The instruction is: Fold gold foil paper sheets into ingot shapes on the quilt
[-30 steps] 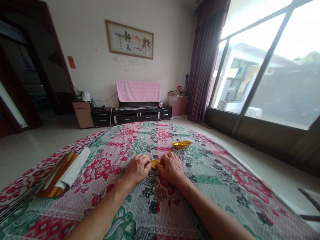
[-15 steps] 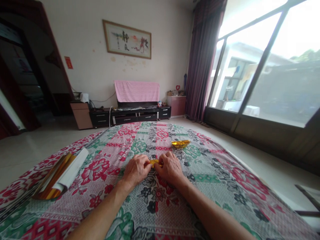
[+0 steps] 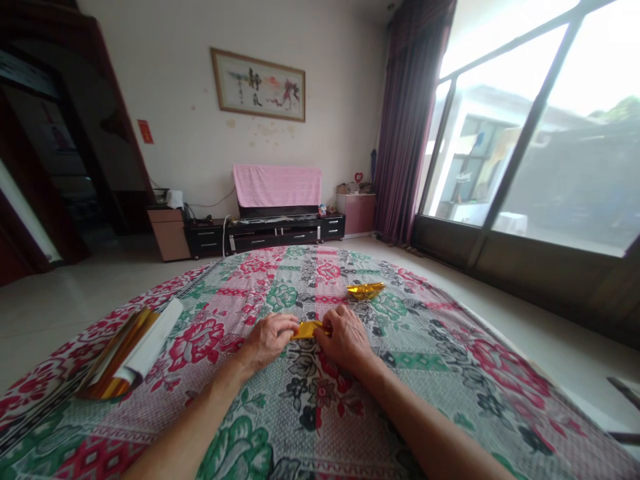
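A small strip of folded gold foil paper (image 3: 307, 330) lies low over the table between my hands. My left hand (image 3: 270, 339) pinches its left end between thumb and fingers. At the other end, my right hand (image 3: 346, 335) grips the strip, its thumb along the near edge and its curled fingers hiding that end. Just beyond my right hand rests a shiny gold boat-shaped folded paper piece (image 3: 365, 291), touched by neither hand.
A floral cloth (image 3: 240, 400) covers the round table. At the left lies a curled stack of gold and white paper sheets (image 3: 127, 357). Past the table stand a low black cabinet (image 3: 275, 233) and a pink cloth (image 3: 277, 185) over a screen.
My left hand has slid a little left, away from my right hand, so more of the gold strip shows between them. The view has shifted slightly.
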`<state>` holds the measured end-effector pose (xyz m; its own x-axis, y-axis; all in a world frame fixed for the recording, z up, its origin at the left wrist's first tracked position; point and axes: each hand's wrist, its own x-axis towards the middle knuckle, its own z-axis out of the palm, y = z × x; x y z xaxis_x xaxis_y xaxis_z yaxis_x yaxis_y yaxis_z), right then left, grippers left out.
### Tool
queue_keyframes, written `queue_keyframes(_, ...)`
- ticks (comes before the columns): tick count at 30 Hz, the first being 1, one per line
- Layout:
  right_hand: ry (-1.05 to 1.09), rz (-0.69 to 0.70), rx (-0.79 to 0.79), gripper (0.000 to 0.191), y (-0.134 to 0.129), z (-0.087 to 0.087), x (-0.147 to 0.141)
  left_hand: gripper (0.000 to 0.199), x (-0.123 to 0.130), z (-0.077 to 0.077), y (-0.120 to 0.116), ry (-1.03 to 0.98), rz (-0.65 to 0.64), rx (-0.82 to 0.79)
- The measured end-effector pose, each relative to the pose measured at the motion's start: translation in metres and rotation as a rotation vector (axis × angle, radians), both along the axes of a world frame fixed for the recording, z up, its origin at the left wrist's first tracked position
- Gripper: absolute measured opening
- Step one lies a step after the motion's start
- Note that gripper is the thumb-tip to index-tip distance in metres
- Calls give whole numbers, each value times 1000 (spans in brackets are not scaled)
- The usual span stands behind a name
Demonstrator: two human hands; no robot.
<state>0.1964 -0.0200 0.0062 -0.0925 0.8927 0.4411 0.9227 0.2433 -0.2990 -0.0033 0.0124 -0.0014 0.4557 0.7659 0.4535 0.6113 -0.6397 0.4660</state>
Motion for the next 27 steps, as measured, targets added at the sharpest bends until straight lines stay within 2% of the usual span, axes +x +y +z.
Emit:
queue_keyframes(3, -21, 42, 23, 13, -2, 5, 0, 21, 2, 2, -2, 21, -3, 25)
queue_keyframes(6, -69, 155, 50, 9, -3, 10, -2, 21, 2, 0, 0, 27, -15, 20)
queue_keyframes(10, -46, 298, -7, 16, 1, 8, -3, 22, 0, -4, 6, 37, -18, 12)
queue_keyframes(17, 27, 334, -21, 22, 3, 1, 1, 24, 0, -5, 8, 46, -12, -13)
queue_keyframes(23, -56, 480, 0, 35, -11, 8, 8, 24, 1, -4, 7, 5, -37, -28)
queue_keyframes(27, -131, 504, -31, 42, -16, 15, 9, 24, 1, -4, 8, 0, -41, -36)
